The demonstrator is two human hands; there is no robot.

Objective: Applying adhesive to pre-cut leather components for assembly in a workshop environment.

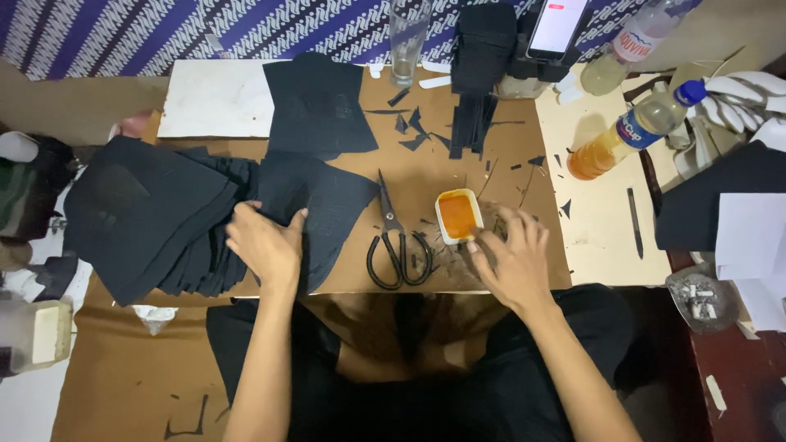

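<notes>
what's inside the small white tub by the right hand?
The small white tub holds an orange substance filling it nearly to the rim; its bottom is covered. The right hand rests beside it.

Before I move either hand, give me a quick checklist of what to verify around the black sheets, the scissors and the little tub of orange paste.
1. Left hand flat on the top black sheet of the fanned pile: ok.
2. Right hand beside the small white tub of orange paste, fingers at its rim: ok.
3. Black-handled scissors lying closed between the hands, held by neither: ok.
4. Tub upright, paste inside: ok.
5. Paste on the right fingertips: cannot tell.
6. Brown board free of black offcuts: not ok.
</notes>
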